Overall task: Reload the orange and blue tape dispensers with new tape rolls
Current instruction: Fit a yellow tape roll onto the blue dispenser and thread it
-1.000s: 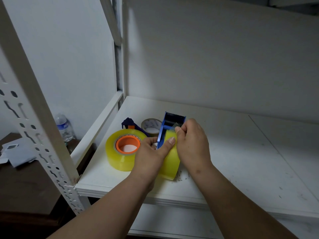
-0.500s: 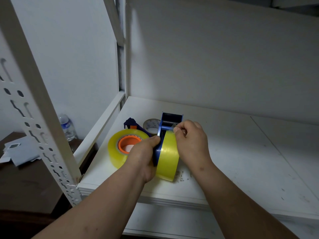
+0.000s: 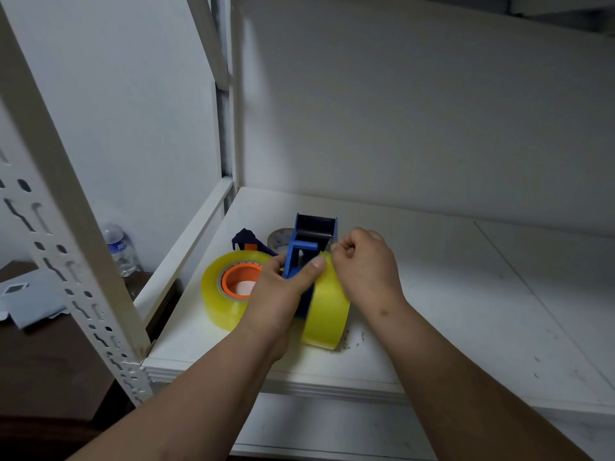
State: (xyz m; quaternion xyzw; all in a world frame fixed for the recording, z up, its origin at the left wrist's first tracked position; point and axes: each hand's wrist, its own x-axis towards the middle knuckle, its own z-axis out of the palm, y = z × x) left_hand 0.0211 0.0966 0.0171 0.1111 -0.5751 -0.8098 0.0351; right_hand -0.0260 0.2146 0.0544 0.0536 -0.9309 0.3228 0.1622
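A blue tape dispenser (image 3: 307, 242) stands on the white shelf (image 3: 449, 294) with a yellow tape roll (image 3: 327, 311) mounted on its right side. My left hand (image 3: 283, 294) grips the dispenser's body, thumb across the top of the roll. My right hand (image 3: 364, 264) is closed over the roll's top, pinching at the tape's end near the dispenser's roller. To the left lies a second yellow tape roll (image 3: 216, 294) seated on an orange dispenser hub (image 3: 238, 281); a dark blue and orange part (image 3: 246, 241) shows behind it.
An empty cardboard tape core (image 3: 279, 239) lies behind the dispenser. A perforated white shelf post (image 3: 66, 244) stands at the left. Beyond it are a water bottle (image 3: 119, 249) and papers (image 3: 30, 297) on a dark table. The white back wall is close behind.
My left thumb has come back over the top of the roll. My right hand has shifted slightly right at the roll's top. The dispenser has stayed upright in place.
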